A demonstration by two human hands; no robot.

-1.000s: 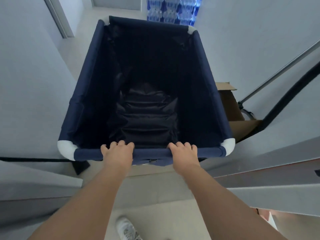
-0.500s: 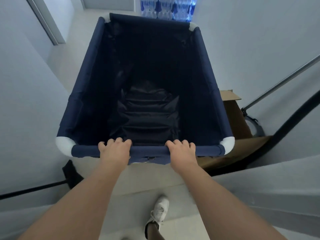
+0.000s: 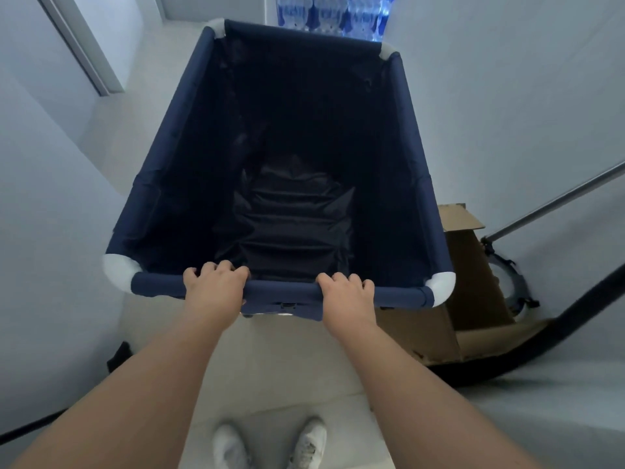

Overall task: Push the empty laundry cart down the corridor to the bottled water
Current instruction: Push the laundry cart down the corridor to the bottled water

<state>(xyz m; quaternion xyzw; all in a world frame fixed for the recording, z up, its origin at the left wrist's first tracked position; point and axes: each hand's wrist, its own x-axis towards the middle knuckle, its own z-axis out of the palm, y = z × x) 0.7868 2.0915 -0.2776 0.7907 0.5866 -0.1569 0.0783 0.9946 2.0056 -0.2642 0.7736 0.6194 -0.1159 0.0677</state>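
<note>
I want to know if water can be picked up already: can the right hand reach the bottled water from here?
Probably not. The right hand holds the cart near rim; the bottled water stands beyond its far rim.

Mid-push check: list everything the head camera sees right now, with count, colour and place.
laundry cart: one, navy fabric with white corner caps, centre of the corridor, nothing inside but its dark liner
bottled water: stacked packs, count unclear, blue and clear, just beyond the cart's far rim
cardboard box: one, brown, open, on the floor right of the cart
metal pole: one, grey, slanting along the right wall
black hose: one, curving across the floor at right
door frame: one, grey, left wall
shoes: two, white, bottom edge
left hand: gripping the cart's near rail
right hand: gripping the same rail
</note>
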